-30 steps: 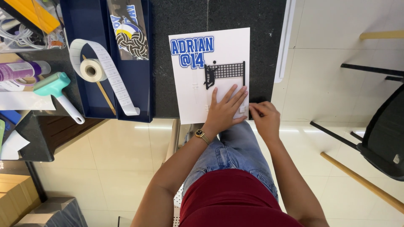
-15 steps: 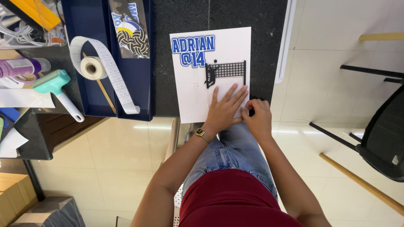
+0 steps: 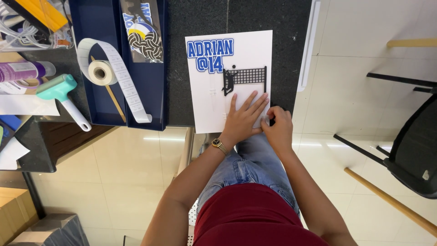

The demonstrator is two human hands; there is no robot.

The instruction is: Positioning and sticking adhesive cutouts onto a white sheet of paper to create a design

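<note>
We press our left hand (image 3: 243, 119) flat, fingers spread, on the white card (image 3: 207, 107) at the dark worktop (image 3: 200, 18) edge; our right hand (image 3: 276, 127) pinches at its 5 o'clock corner, contents hidden. The card looks light and creasable, best held by its edges. At 9 o'clock, a blue tray (image 3: 86, 105) holds a label roll (image 3: 101, 72).

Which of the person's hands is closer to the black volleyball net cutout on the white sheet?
Left. The left hand lies flat on the white sheet, its fingertips just below the black net cutout. The right hand pinches at the sheet's lower right corner, farther from the net.
</note>
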